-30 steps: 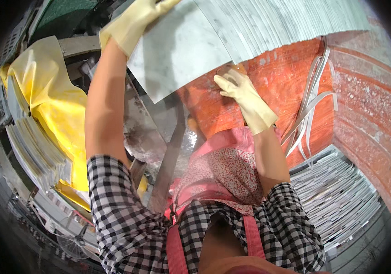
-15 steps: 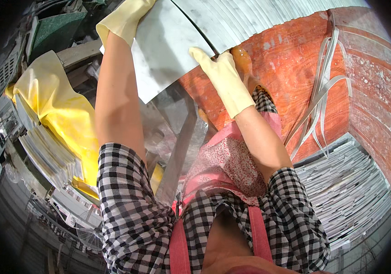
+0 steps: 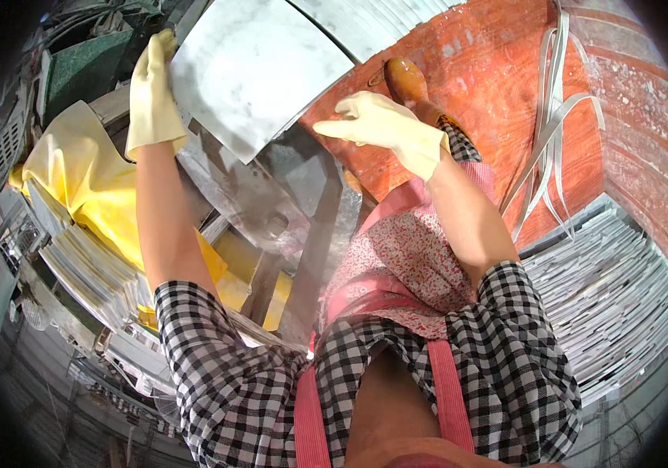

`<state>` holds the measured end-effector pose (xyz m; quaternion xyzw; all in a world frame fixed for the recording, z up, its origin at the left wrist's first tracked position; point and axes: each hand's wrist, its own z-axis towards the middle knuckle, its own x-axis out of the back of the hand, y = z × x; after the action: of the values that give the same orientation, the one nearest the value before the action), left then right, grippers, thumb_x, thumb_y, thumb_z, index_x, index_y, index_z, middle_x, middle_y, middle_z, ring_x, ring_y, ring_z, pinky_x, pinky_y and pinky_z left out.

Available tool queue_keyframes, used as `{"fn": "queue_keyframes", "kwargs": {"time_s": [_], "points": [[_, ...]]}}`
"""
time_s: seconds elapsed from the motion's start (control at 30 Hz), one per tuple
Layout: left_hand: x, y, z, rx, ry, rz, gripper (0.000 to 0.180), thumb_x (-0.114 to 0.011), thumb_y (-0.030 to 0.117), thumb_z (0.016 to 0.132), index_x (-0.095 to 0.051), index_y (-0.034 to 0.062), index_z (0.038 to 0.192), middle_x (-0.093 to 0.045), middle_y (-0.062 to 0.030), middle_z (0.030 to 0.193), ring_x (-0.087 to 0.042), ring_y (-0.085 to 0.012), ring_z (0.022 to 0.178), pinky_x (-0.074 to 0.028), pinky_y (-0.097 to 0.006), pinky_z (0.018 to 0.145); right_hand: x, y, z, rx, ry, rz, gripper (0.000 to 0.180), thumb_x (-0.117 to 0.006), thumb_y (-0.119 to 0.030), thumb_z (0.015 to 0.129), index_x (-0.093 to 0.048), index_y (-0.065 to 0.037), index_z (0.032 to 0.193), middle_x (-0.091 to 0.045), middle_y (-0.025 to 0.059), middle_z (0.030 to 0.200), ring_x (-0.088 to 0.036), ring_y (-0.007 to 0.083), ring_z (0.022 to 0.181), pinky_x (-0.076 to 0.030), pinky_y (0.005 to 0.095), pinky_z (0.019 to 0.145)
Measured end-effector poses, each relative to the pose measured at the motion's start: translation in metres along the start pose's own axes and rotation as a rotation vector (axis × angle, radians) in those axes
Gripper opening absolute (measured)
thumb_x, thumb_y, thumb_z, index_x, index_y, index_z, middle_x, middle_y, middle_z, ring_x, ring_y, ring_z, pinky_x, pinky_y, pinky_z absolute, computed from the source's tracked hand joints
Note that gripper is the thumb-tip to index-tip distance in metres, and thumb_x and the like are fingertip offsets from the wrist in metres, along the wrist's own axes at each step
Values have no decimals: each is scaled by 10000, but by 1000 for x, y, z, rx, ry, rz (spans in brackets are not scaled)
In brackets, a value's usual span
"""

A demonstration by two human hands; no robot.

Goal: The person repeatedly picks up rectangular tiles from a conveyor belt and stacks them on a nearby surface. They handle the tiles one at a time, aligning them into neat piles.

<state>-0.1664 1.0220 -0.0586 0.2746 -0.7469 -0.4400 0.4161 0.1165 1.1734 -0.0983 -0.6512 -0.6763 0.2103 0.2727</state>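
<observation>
Half open, holding nothing, the right hand (image 3: 377, 125) hovers over an orange surface (image 3: 498, 93), near the lower edge of a white slab (image 3: 260, 66). The left hand (image 3: 153, 97) is at the slab's left edge; its grip I cannot tell. Beyond lie more slabs (image 3: 381, 22) and pale straps (image 3: 557, 62).

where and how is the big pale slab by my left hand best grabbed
Probably by two opposite edges of the slab: left hand from the left, right hand from the lower right. It is thin, flat and has no handle, with its broad face up. Its near corner seems to jut past the orange board, likely leaving finger room underneath.
</observation>
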Motion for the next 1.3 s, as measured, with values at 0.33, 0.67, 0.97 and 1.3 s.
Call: {"fn": "queue_keyframes", "kwargs": {"time_s": [0.33, 0.67, 0.97, 1.3], "points": [[14, -39, -3, 445, 102, -95, 696, -458, 600, 1049, -621, 1, 1366, -664, -119, 1320, -608, -238, 1188, -430, -364, 1061, -20, -10, 25, 188, -202, 647, 811, -652, -592, 934, -618, 157, 1242, -652, 312, 1264, -619, 329, 1262, -576, 400, 963], [-10, -35, -30, 522, 272, -586, 623, -418, 581, 1048, -611, 85, 1372, -630, -86, 1382, -584, -270, 1255, -432, -405, 1094, -9, -34, -3, 143, -127, 793, 624, -580, -459, 1012, -609, 68, 1346, -675, 252, 1187, -709, 290, 1112, -518, 376, 1049], [-20, -21, -46, 391, 300, -385, 556, -447, 540, 1060, -610, 60, 1289, -676, -86, 1210, -644, -240, 1081, -512, -401, 956, -14, -39, -8, 50, 54, 840, 678, -679, -529, 922, -679, 115, 1132, -722, 205, 899, -712, 238, 901, -498, 368, 959], [17, -32, 21, -137, 40, 454, 455, -614, 389, 1021, -706, 4, 1244, -735, -77, 1085, -658, -147, 931, -515, -287, 858, 18, -13, 2, 62, -21, 618, 681, -712, -506, 938, -629, 125, 1181, -742, 188, 939, -732, 221, 798, -596, 321, 759]]}}
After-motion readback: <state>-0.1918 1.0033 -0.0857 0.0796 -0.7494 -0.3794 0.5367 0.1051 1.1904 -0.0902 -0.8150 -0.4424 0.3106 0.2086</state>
